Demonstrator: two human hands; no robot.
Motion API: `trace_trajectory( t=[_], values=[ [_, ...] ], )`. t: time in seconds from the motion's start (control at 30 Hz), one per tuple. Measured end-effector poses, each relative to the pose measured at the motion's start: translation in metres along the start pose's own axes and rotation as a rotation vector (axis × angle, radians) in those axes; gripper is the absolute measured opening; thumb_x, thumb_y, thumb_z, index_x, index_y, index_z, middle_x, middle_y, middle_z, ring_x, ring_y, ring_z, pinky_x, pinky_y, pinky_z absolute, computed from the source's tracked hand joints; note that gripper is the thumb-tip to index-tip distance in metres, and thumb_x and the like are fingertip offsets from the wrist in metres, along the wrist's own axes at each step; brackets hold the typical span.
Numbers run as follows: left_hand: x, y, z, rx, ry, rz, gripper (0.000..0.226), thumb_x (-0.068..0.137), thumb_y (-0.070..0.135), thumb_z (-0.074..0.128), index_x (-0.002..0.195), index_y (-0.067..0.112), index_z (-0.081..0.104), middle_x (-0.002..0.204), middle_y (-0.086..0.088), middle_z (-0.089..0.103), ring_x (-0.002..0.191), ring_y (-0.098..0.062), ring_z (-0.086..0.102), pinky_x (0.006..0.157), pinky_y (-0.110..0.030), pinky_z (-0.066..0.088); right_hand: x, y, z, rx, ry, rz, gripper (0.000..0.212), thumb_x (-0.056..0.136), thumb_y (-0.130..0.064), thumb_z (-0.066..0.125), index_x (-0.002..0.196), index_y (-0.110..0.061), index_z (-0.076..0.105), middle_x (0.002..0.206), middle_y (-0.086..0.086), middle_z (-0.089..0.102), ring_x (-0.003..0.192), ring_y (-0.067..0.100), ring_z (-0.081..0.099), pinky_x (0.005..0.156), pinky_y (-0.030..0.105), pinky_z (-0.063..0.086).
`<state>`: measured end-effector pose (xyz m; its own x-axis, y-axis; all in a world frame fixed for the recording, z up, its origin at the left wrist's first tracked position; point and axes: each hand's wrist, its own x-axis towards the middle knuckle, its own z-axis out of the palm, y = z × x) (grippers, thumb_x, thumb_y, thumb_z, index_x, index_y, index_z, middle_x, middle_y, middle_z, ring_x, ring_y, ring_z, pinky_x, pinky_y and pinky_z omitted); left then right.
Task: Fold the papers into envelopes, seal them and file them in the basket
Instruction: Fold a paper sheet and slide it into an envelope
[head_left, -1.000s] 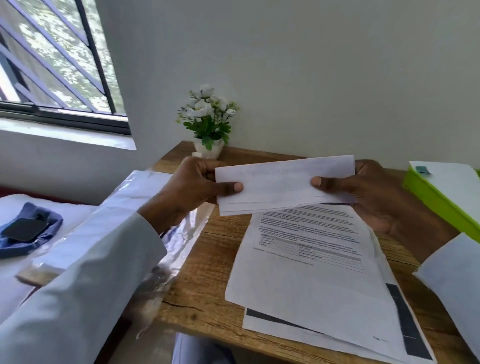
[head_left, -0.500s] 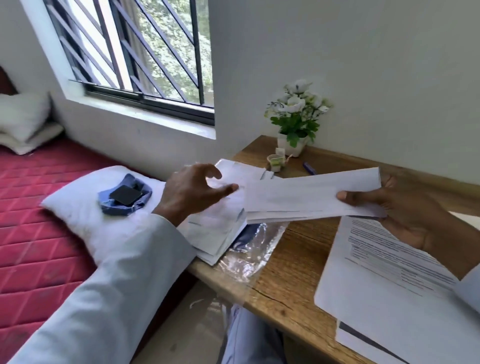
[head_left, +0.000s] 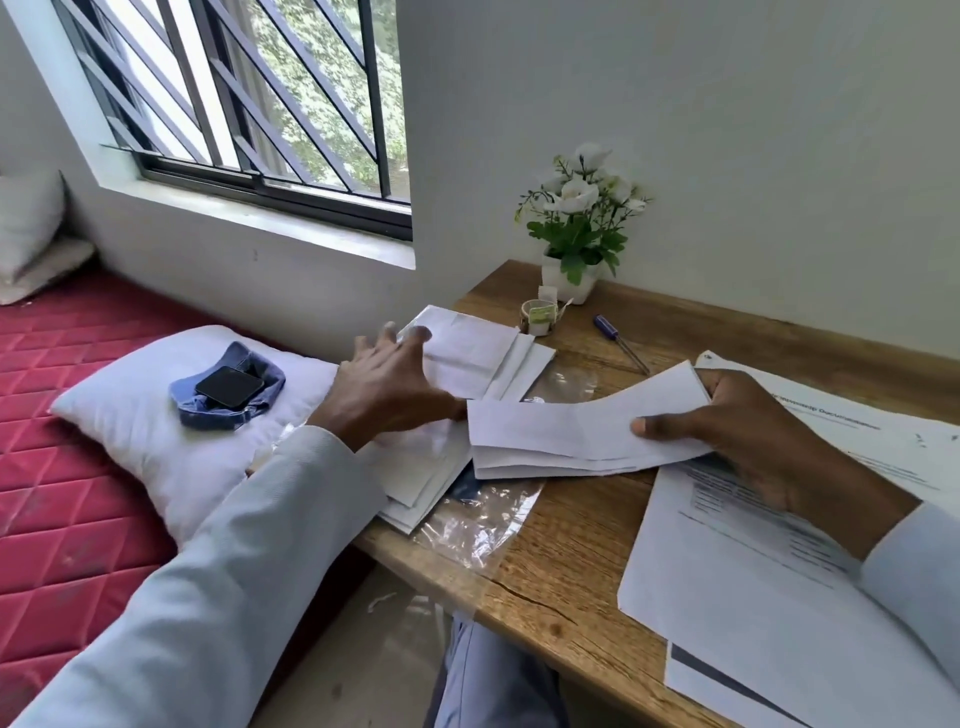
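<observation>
My right hand (head_left: 737, 436) grips a folded white paper (head_left: 571, 431) by its right end, holding it just above the wooden table (head_left: 550, 561). My left hand (head_left: 384, 384) is open with fingers spread, hovering over a stack of white envelopes (head_left: 467, 353) at the table's left end, fingertips at the stack's far left corner. A pile of printed papers (head_left: 769, 597) lies flat under my right forearm. The basket is out of view.
A tape roll (head_left: 537, 317), a blue-handled pen (head_left: 618, 343) and a potted white flower (head_left: 576, 234) stand at the back. Clear plastic wrap (head_left: 478, 519) lies under the envelopes. Left of the table, a white pillow (head_left: 156, 436) on a red mattress holds a black phone (head_left: 228, 387).
My left hand let go of the folded paper and reached left over the envelope stack. My view swung left and the green basket left the frame. The right hand still holds the paper.
</observation>
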<state>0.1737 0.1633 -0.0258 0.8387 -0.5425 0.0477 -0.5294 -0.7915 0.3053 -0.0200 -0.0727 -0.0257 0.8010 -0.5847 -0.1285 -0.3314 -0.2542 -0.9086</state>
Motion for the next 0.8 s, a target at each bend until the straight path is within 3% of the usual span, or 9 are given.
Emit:
trace_trajectory(
  t=[0.13,0.23,0.3,0.37,0.43,0.53,0.6,0.67,0.8],
  values=[
    [0.005,0.0,-0.006,-0.074,0.161,0.015,0.096,0.058,0.057,0.084,0.139,0.025,0.043,0.14,-0.008,0.047,0.127,-0.033,0.037,0.102,-0.042,0.035,-0.002,0.0,0.001,0.008,0.01,-0.017,0.051,0.067,-0.017,0.088,0.112,-0.011,0.066,0.102,0.005,0.074,0.093,0.023,0.07,0.08,0.033,0.057],
    [0.012,-0.005,-0.011,-0.221,0.142,-0.033,0.086,0.058,0.034,0.092,0.133,0.025,0.051,0.133,-0.011,0.047,0.125,-0.033,0.039,0.101,-0.035,0.033,-0.004,0.0,0.002,0.001,0.026,-0.029,0.051,0.067,-0.019,0.088,0.112,-0.012,0.065,0.102,0.005,0.073,0.092,0.02,0.069,0.077,0.03,0.056],
    [0.015,-0.01,-0.014,-0.396,0.111,-0.068,0.077,0.057,0.021,0.093,0.125,0.026,0.057,0.131,-0.01,0.049,0.123,-0.029,0.046,0.101,-0.036,0.041,-0.005,0.001,0.001,-0.006,0.036,-0.03,0.054,0.067,-0.021,0.088,0.114,-0.012,0.064,0.104,0.005,0.072,0.094,0.022,0.068,0.082,0.034,0.057],
    [0.015,-0.012,-0.017,-0.559,0.084,-0.09,0.066,0.059,0.011,0.091,0.118,0.025,0.063,0.122,-0.009,0.058,0.11,-0.026,0.056,0.09,-0.035,0.051,-0.005,0.001,-0.001,0.013,0.036,-0.022,0.057,0.064,-0.021,0.09,0.115,-0.012,0.065,0.105,0.005,0.073,0.096,0.024,0.068,0.089,0.041,0.057],
    [0.013,-0.011,-0.023,-0.701,0.046,-0.071,0.051,0.066,0.003,0.085,0.111,0.019,0.068,0.107,-0.01,0.064,0.085,-0.024,0.064,0.069,-0.027,0.056,-0.008,0.0,-0.005,0.028,0.017,-0.018,0.057,0.062,-0.021,0.09,0.113,-0.014,0.066,0.105,0.005,0.074,0.098,0.025,0.069,0.091,0.044,0.056],
    [0.01,-0.003,-0.036,-0.945,0.039,-0.014,0.031,0.073,-0.002,0.079,0.1,0.012,0.073,0.098,-0.014,0.069,0.063,-0.017,0.066,0.06,-0.025,0.057,-0.015,-0.004,-0.017,0.091,-0.012,-0.038,0.042,0.066,-0.013,0.087,0.102,-0.017,0.066,0.1,0.004,0.074,0.093,0.021,0.069,0.081,0.034,0.057],
    [0.009,0.006,-0.044,-1.054,0.094,-0.002,0.028,0.074,0.0,0.078,0.098,0.016,0.075,0.092,-0.01,0.072,0.063,-0.015,0.068,0.061,-0.027,0.058,-0.021,-0.006,-0.027,0.161,-0.017,-0.056,0.046,0.063,-0.01,0.085,0.105,-0.015,0.066,0.101,0.005,0.074,0.092,0.019,0.069,0.076,0.029,0.054],
    [0.01,0.018,-0.051,-1.167,0.114,0.03,0.029,0.077,-0.001,0.075,0.099,0.018,0.074,0.089,-0.006,0.074,0.064,-0.015,0.069,0.061,-0.027,0.058,-0.026,-0.007,-0.041,0.208,-0.001,-0.076,0.06,0.056,-0.013,0.085,0.113,-0.01,0.067,0.105,0.008,0.075,0.098,0.024,0.07,0.082,0.033,0.055],
    [0.016,0.052,-0.053,-1.285,0.144,0.138,0.041,0.082,-0.009,0.066,0.114,0.017,0.068,0.099,-0.005,0.074,0.075,-0.014,0.07,0.067,-0.029,0.059,-0.038,-0.005,-0.075,0.292,0.092,-0.105,0.053,0.062,-0.01,0.08,0.113,-0.004,0.068,0.105,0.014,0.075,0.097,0.03,0.072,0.082,0.037,0.057]
  ],
)
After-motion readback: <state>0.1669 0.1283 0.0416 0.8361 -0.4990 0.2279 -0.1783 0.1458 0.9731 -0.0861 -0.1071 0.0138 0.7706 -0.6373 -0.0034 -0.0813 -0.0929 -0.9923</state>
